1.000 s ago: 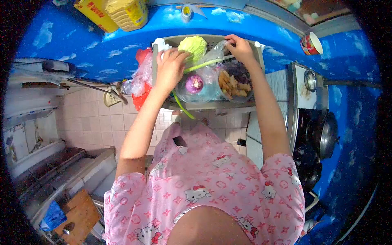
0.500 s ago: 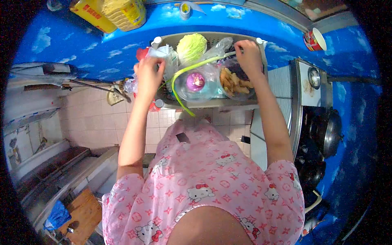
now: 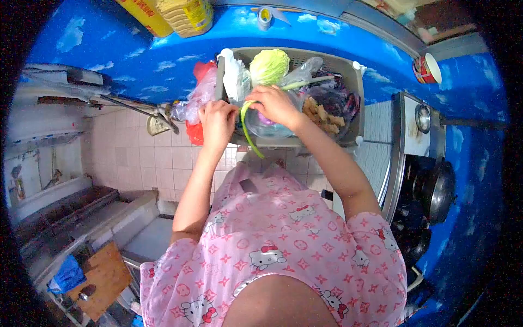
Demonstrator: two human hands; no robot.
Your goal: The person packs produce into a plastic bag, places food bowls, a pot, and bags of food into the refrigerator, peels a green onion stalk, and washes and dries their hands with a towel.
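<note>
My right hand (image 3: 275, 104) is over the basket, its fingers closed on a long scallion (image 3: 246, 126). The green end bends down past the basket's front edge, while the pale stalk points right. Close beside it, my left hand (image 3: 219, 122) is closed in a pinch at the basket's left front; what it holds is too small to make out. Below my right hand, a purple onion (image 3: 263, 119) is mostly hidden in a clear plastic bowl or bag (image 3: 278, 128). Ginger (image 3: 323, 116) lies to the right, and a pale green cabbage (image 3: 269, 66) sits behind.
The grey basket (image 3: 357, 82) has white corner knobs. Red and clear plastic bags (image 3: 202, 90) hang at its left. Tape (image 3: 265, 18), a yellow-labelled container (image 3: 188, 15) and a paper cup (image 3: 426, 69) stand behind. A stove with a wok (image 3: 441, 193) is at right.
My right hand has moved left along the scallion from its pale end to the green part. My left hand has come down and right, away from the bags.
</note>
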